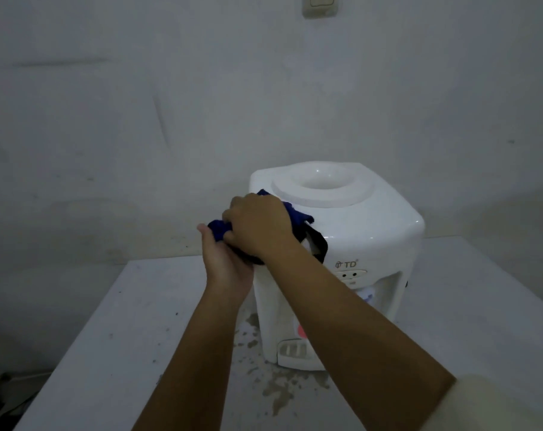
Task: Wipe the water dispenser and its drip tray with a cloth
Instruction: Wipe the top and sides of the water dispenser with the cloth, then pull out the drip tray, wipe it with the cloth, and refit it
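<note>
Atop the glossy white water dispenser [366, 219], left hand [223, 262] and right hand [257, 225] each grip the crumpled blue cloth [298, 214].

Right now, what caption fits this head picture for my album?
Both hands bunch a blue cloth against a white water dispenser's top corner.

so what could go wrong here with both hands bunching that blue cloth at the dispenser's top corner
Both hands, left hand and right hand, grip the dark blue cloth; neither steadies the white plastic water dispenser, so a hard push might shift it. Wet patches on the white table could let it slide.
</note>
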